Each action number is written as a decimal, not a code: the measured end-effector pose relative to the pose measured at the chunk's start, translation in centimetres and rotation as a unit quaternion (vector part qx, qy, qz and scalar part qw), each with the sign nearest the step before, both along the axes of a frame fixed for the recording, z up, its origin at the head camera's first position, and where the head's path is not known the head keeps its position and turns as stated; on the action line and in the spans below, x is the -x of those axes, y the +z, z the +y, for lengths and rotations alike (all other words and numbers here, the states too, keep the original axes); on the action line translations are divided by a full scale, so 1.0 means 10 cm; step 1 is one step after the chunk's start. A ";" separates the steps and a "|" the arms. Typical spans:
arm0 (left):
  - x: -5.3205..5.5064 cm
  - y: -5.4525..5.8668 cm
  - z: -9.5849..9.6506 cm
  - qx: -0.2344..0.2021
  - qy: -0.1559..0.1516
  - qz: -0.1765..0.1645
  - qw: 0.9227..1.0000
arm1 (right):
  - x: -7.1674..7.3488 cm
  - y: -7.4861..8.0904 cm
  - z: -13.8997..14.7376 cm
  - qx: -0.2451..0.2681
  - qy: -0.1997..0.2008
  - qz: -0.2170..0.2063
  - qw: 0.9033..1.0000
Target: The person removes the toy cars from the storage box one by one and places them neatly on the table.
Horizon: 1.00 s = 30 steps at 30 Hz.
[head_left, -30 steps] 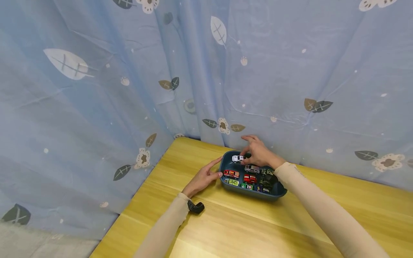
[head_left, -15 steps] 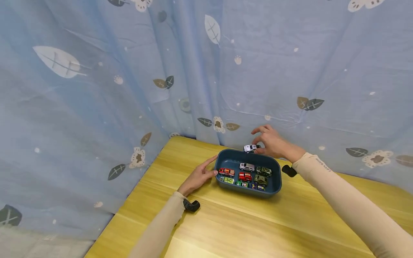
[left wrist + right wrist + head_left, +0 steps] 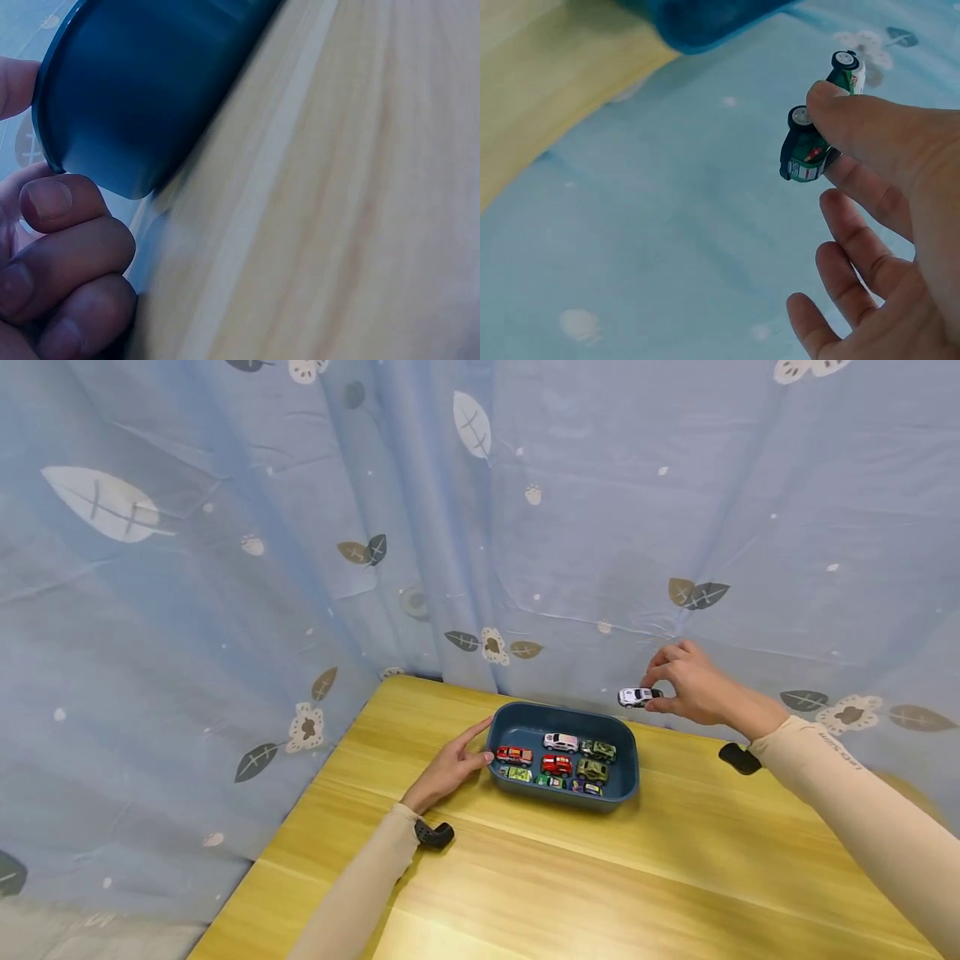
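Observation:
A white toy car with a dark rear [image 3: 639,697] is pinched between thumb and fingers of my right hand [image 3: 701,687], up past the bin's right far corner. In the right wrist view the toy car [image 3: 804,154] shows green and white sides and dark wheels; the thumb covers its middle, and the lower fingers are spread. My left hand [image 3: 447,771] touches the left end of the dark blue bin [image 3: 628,777], index finger extended and thumb at the rim. Its lower fingers [image 3: 86,255] bend beside the bin wall [image 3: 142,97] in the left wrist view.
Several toy cars stand in rows in the bin, among them a red one [image 3: 557,766], a white one [image 3: 561,742] and a camouflage one [image 3: 592,771]. The wooden table [image 3: 525,868] meets a blue patterned curtain [image 3: 585,543] at its back and left.
My right hand has lifted the white toy car out of the bin and carried it right, past the far rim. My left hand stays at the bin's left end.

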State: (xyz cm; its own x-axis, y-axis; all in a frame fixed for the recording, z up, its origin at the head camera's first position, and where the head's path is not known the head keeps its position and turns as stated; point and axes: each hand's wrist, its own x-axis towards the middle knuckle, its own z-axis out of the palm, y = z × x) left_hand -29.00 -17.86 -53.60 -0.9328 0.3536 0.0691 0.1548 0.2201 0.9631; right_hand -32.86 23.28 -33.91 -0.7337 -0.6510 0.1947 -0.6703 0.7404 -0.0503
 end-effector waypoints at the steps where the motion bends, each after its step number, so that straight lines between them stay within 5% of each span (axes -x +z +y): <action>1: 0.00 0.00 -0.01 0.000 0.000 0.000 1.000 | -0.01 -0.03 0.05 -0.004 -0.004 -0.001 1.000; 13: -0.01 0.01 -0.02 0.014 0.003 0.002 1.000 | -0.11 -0.51 0.57 -0.013 -0.047 -0.031 0.998; 30: 0.00 0.01 0.00 0.008 0.008 0.003 1.000 | -0.19 -1.15 0.82 0.017 -0.066 -0.041 0.997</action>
